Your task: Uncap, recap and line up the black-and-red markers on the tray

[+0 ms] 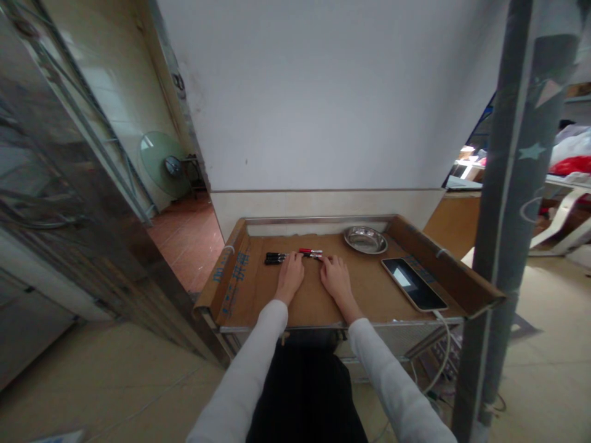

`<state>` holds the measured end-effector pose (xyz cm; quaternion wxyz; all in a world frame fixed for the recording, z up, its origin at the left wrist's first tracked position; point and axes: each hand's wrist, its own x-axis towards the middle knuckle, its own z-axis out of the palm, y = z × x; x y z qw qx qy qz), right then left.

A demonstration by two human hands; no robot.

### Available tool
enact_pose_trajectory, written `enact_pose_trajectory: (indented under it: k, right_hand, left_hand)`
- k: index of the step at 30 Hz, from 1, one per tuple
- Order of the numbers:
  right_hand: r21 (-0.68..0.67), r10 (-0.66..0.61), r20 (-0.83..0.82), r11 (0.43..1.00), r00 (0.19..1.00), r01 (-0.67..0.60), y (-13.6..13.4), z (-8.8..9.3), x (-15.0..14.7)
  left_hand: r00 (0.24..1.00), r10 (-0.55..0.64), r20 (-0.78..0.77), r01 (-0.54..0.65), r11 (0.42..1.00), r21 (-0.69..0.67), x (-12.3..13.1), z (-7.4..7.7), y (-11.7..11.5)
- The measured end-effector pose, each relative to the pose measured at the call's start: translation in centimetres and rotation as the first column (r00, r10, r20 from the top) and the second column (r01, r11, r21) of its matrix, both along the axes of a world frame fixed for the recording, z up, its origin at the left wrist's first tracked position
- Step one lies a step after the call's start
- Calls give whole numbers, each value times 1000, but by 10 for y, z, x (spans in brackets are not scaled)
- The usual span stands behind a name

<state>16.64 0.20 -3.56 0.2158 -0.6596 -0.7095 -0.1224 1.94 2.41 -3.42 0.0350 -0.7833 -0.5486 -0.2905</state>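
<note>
Black pens (273,259) and a red pen (310,251) are laid on the cardboard-lined worktop (307,307). The black pens' right ends are partly hidden by the left hand (290,277); the right hand (335,277) is placed near the red pen. Whether anything is pinched by either hand's fingers cannot be told. Through uneven pressure, the slim pens could be rolled out of line.

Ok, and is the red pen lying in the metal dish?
No, the red pen lies on the cardboard near the right hand, apart from the metal dish.
</note>
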Motion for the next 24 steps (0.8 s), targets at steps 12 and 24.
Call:
enact_pose_trajectory:
  k: [12,24]
  right_hand:
    - [12,-9,9,1000,1000,9,1,-3,2]
    - [33,141,1,990,990,-141,-1,2,1]
  left_hand:
    - [999,-13,-30,13,1000,-5,-1,0,2]
    - [975,-211,71,215,975,-52,-3,-3,5]
